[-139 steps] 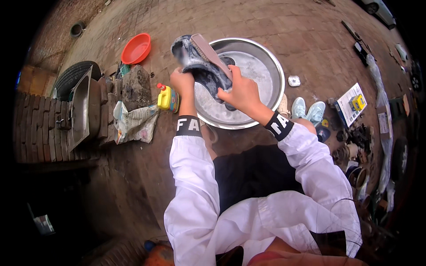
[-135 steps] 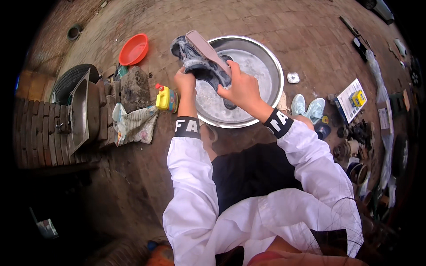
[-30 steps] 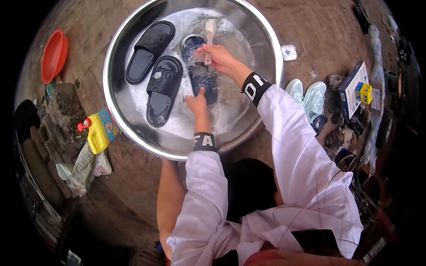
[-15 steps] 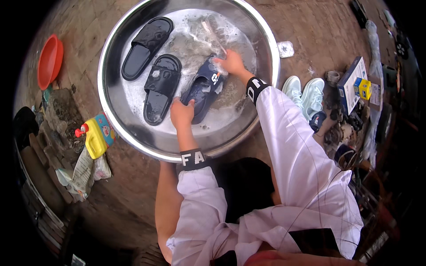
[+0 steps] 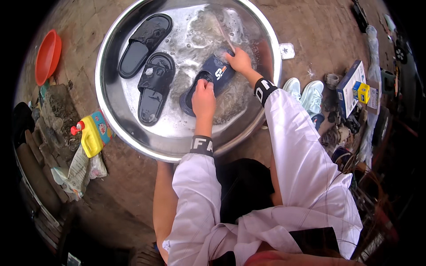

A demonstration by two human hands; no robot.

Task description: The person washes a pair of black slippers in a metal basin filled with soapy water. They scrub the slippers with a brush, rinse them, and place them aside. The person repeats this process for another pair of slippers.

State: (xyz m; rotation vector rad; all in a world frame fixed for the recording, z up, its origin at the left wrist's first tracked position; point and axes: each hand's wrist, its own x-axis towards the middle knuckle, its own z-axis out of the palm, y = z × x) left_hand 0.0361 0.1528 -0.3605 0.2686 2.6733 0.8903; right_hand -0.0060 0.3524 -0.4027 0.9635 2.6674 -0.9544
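Note:
A navy slipper [image 5: 216,73] with a white-and-orange mark on its strap lies tilted in soapy water in a wide metal basin [image 5: 111,126]. My left hand [image 5: 204,99] is closed on it, fingers tucked into the strap opening. At its toe end my right hand [image 5: 240,61] is closed round a slim pale-pink brush handle [image 5: 225,33], which slants up and away to the left. The brush's bristles cannot be made out. To the left, two black slides rest in the suds: one farther [image 5: 144,46], one nearer [image 5: 155,88].
Left of the basin are an orange-red bowl [image 5: 48,57], a yellow jug [image 5: 92,138] with a red cap and a crumpled bag [image 5: 76,173]. Pale mint sneakers [image 5: 312,97], a blue-edged box [image 5: 350,88] and a small yellow box [image 5: 361,92] sit at the right.
My left hand has shifted from the slipper's heel edge up and right into its strap opening. The slipper has turned, showing more of its strap. My right hand and the brush moved slightly right.

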